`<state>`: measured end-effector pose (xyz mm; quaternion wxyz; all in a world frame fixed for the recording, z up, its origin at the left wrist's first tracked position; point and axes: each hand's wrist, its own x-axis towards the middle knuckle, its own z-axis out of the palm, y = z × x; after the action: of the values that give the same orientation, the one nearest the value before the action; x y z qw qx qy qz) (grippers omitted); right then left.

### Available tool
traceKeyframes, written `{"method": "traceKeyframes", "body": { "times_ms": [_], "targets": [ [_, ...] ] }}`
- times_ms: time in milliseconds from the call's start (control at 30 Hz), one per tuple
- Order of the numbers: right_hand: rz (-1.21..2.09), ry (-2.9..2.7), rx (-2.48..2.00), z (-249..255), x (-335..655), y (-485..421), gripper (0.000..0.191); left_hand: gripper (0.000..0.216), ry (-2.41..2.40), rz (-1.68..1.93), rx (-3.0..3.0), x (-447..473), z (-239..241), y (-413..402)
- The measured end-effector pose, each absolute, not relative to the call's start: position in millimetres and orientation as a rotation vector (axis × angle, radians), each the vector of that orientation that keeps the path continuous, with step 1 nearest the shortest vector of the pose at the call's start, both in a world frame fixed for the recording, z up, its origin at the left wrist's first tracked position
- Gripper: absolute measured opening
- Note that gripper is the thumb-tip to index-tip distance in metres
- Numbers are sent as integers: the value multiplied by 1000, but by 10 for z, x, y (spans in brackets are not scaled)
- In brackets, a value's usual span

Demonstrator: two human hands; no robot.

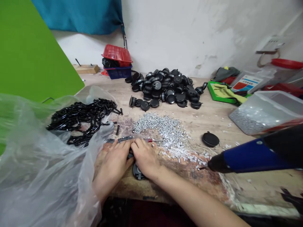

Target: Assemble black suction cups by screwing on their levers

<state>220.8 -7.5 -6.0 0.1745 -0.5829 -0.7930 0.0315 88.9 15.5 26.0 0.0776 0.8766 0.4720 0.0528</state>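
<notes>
Here the left hand (115, 157) and right hand (146, 157) curl over a black round part (138, 172) near the table's front edge (126, 190), hiding their grip, so it looks unfinished, and I can't tell whether the black pile (163, 85) behind is done.

The left hand (115, 160) and the right hand (145, 160) are both ungloved, with smooth, rounded backs and slim, tapering fingers (139, 145). Behind the right fingers, the wrist runs into a long, bare right forearm (189, 192), narrow near the hand and broader farther back. The left forearm (100, 186), back from the left fingers, is bare at the wrist; farther back, crumpled translucent plastic sheeting (54, 179) veils it, blurring its outline. Well below the fingers lies a dark, reddish area (151, 214), too dim to identify as clothing.
</notes>
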Motion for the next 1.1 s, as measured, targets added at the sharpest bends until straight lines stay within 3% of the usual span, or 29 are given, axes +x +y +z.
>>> {"method": "traceKeyframes", "body": {
  "times_ms": [867, 1100],
  "targets": [
    [332, -2197, -1512, -74, 2187, 67, 22, 24, 1569, 8, 2612, 808, 128, 283],
    [381, -2194, -1466, 7, 2329, -53, 22, 32, 1537, -5, 2633, 801, 85, 294]
  ]
}}
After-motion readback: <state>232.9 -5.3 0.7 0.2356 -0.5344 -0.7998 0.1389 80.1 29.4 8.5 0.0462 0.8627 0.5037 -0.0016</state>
